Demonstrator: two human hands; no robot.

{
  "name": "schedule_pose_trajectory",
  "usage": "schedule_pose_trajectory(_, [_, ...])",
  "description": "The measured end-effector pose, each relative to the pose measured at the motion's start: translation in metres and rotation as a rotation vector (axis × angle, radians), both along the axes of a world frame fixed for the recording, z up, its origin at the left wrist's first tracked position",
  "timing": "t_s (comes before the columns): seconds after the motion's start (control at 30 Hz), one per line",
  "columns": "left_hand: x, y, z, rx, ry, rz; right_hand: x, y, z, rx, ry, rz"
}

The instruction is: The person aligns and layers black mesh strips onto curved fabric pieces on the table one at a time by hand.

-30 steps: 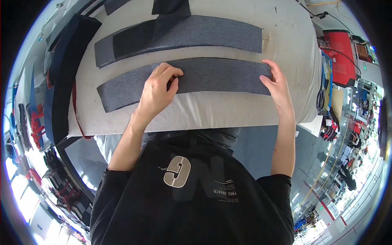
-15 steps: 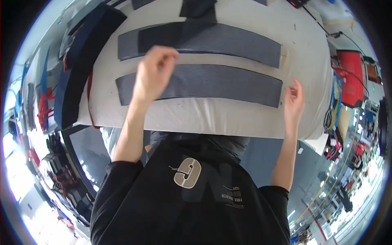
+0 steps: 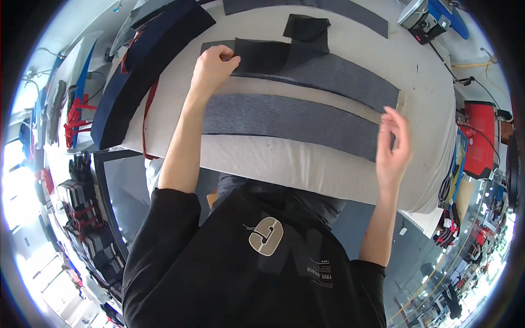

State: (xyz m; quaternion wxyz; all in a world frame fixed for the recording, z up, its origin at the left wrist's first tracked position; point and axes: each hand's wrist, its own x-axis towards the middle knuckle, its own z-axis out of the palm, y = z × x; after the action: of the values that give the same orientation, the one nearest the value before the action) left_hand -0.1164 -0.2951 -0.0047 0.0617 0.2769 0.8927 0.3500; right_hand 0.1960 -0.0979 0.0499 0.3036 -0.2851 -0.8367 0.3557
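Two long curved grey fabric strips lie one behind the other across the pale padded table; the nearer strip (image 3: 284, 117) sits below the farther strip (image 3: 350, 76). A thin black fabric piece (image 3: 262, 54) overlaps the farther strip's left part, and a folded black piece (image 3: 309, 28) sits behind it. My left hand (image 3: 212, 68), fingers curled and thumb near the forefinger, is at the black piece's left edge; whatever it pinches is hidden. Over the right ends of the strips hovers my right hand (image 3: 395, 145), fingers apart and holding nothing.
Another grey strip (image 3: 322, 10) runs along the table's far side. A long dark navy padded form (image 3: 142, 71) borders the left side, with a red strap (image 3: 147, 117) hanging beside it. Iron-like equipment (image 3: 424, 22) stands at the far right, and a red case (image 3: 480, 139) beyond the table.
The view has shifted, so the table appears farther right and lower. My left hand has come to the black piece's left edge. My right hand has moved in over the strips' right ends, fingers spreading.
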Motion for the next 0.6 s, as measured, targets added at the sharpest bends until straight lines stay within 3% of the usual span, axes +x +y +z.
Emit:
schedule_pose_trajectory(0.03, [0.008,0.003,0.017,0.005,0.006,-0.002,-0.012,-0.006,0.006,0.057,0.019,0.106])
schedule_pose_trajectory(0.07, [0.021,0.004,0.039,0.172,-0.097,-0.053,-0.023,-0.014,0.013,0.114,0.036,0.209])
schedule_pose_trajectory(0.1, [0.037,0.006,0.061,0.337,-0.201,-0.104,-0.037,-0.026,0.021,0.143,0.069,0.253])
schedule_pose_trajectory(0.17, [0.071,0.013,0.098,0.408,-0.246,-0.28,-0.064,-0.052,0.029,0.177,0.103,0.305])
schedule_pose_trajectory(0.23, [0.1,0.022,0.11,0.59,-0.308,-0.497,-0.082,-0.07,0.034,0.236,0.177,0.331])
schedule_pose_trajectory(0.27, [0.109,0.024,0.122,0.603,-0.168,-0.618,-0.082,-0.071,0.036,0.245,0.181,0.336])
schedule_pose_trajectory(0.33, [0.118,0.025,0.14,0.541,-0.032,-0.778,-0.08,-0.073,0.039,0.0,0.172,0.236])
schedule_pose_trajectory(0.37, [0.117,0.025,0.143,0.547,-0.028,-0.783,-0.071,-0.071,0.061,-0.029,0.053,0.208])
schedule_pose_trajectory(0.43, [0.112,0.029,0.146,0.748,0.125,-0.941,-0.054,-0.061,0.076,-0.034,0.084,0.229])
schedule_pose_trajectory(0.47, [0.099,0.031,0.151,0.696,0.229,-1.013,-0.048,-0.058,0.083,-0.043,0.117,0.253])
schedule_pose_trajectory(0.6, [0.097,0.063,0.135,0.894,-0.283,-1.187,-0.035,-0.054,0.132,-0.223,0.274,0.274])
